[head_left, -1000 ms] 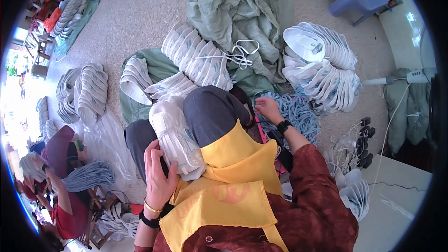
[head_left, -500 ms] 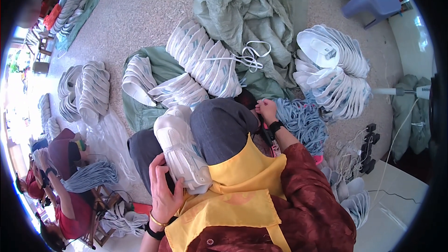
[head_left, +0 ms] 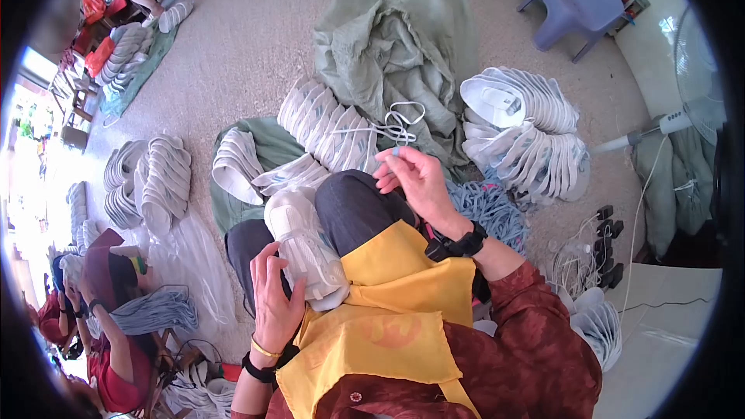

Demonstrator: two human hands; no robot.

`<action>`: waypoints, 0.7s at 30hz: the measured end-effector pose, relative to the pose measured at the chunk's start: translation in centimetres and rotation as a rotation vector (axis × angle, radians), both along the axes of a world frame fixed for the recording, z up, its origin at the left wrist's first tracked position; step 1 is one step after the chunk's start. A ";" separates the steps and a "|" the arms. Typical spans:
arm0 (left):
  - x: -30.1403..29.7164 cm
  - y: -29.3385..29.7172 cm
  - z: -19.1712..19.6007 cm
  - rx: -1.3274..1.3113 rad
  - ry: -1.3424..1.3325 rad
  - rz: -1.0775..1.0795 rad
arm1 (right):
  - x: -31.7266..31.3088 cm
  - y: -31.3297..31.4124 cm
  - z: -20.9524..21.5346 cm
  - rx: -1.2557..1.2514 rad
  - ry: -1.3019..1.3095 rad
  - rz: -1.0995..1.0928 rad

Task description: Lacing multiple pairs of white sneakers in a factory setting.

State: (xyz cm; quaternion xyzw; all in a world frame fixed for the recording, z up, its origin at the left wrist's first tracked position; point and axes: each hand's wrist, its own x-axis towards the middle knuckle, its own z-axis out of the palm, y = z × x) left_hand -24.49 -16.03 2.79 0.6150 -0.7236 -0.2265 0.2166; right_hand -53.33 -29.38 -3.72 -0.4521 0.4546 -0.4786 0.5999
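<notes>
Left hand (head_left: 277, 295) lies spread against a white mesh shoe (head_left: 305, 244) between gray-trousered knees (head_left: 361, 206); right hand (head_left: 415, 185) curls, grip unclear; stacked white uppers (head_left: 326, 128) crowd the knees' far edge.

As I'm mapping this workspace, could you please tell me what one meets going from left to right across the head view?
Grey-blue lace bundle, left hand, white shoe, right hand, blue lace pile, row of black blocks.

White is seen on the shoe (head_left: 306, 248) near centre, yellow on the apron (head_left: 388, 295), mottled maroon on the sleeve (head_left: 539, 330) at lower right.
</notes>
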 end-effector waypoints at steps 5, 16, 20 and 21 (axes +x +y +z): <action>-1.1 -1.5 2.2 0.108 0.412 -0.065 | 4.3 2.0 9.3 -0.130 -0.065 0.302; -0.2 0.0 4.4 0.341 1.167 -0.183 | 6.0 5.0 17.1 -0.238 -0.118 0.406; 2.4 1.7 5.3 0.349 1.140 -0.077 | 1.6 4.2 16.0 -0.127 -0.070 0.076; 3.3 2.2 5.4 0.388 1.133 -0.051 | -0.2 3.6 14.8 -0.142 -0.090 0.031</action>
